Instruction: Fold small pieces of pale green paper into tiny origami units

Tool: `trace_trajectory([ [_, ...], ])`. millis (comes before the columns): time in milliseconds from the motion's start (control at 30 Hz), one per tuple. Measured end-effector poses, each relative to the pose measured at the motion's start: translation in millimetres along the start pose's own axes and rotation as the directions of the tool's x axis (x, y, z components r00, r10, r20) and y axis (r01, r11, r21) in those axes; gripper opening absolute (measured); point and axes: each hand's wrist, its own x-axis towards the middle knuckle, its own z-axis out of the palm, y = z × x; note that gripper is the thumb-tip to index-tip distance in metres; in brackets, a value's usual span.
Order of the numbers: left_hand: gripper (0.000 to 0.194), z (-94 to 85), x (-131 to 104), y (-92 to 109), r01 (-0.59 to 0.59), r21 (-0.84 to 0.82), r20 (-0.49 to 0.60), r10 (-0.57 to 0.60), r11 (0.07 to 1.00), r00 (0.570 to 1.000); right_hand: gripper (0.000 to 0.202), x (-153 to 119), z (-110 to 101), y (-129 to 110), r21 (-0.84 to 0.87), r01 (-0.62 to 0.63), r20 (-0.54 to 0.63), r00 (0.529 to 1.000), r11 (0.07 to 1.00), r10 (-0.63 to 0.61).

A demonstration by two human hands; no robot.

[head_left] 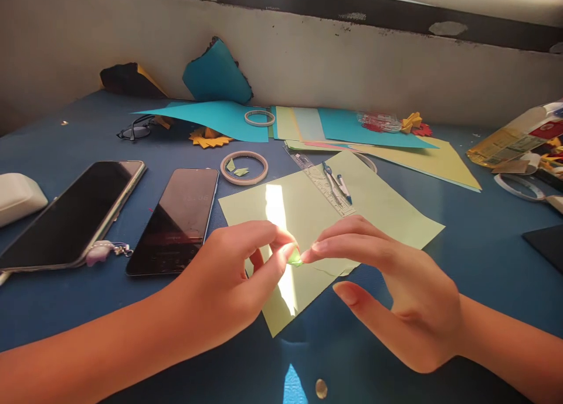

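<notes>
Between thumb and forefinger, my left hand (246,269) pinches a small folded piece of green paper (294,257). The fingertips of my right hand (396,281) touch or nearly touch the piece's right side, with the thumb spread well apart below. Beneath both hands lies a pale green sheet (378,199) with a bright strip of sunlight across it. A clear ruler (323,184) and a compass (336,184) rest on the sheet's far part. Just beyond its left corner, a tape roll (244,167) has small green paper pieces (240,172) inside its ring.
Two phones (176,222) lie at left, beside a white case (20,199). Coloured paper sheets (369,128), another tape roll (259,118) and orange folded paper (209,137) are at the back. A bottle of yellowish liquid (505,137) leans at right. A coin-like disc (321,388) lies in front.
</notes>
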Motion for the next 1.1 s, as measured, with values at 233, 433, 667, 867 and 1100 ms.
trace_trajectory([
  [233, 0.016, 2.0, -4.7, 0.3, 0.030, -0.032, 0.033, -0.029, 0.999, 0.999, 0.040, 4.3, 0.7, -1.4, -0.026, 0.003, 0.011, 1.000, 1.000, -0.003],
  [433, 0.017, 4.9, -4.9, -2.1, 0.012, -0.075, -0.022, -0.014, 0.997, 1.000, 0.031, 5.1, 1.8, -6.0, -0.017, -0.041, 0.029, 0.999, 0.999, 0.041],
  [667, 0.016, 6.7, -5.3, -0.7, 0.062, -0.141, -0.016, -0.065, 0.988, 0.998, 0.026, 0.4, 8.3, -2.8, -0.098, -0.079, -0.034, 0.997, 0.992, 0.075],
  [867, 0.016, 6.9, -6.5, -0.4, 0.002, -0.110, -0.056, -0.009, 0.994, 0.998, 0.039, -1.1, 7.7, -3.9, -0.014, -0.078, -0.124, 0.989, 0.997, 0.075],
  [1100, 0.014, 8.3, -6.5, -0.7, -0.008, -0.141, -0.093, -0.005, 0.990, 0.996, 0.033, -1.6, 7.2, -4.5, -0.094, -0.017, -0.033, 0.999, 0.995, 0.014],
])
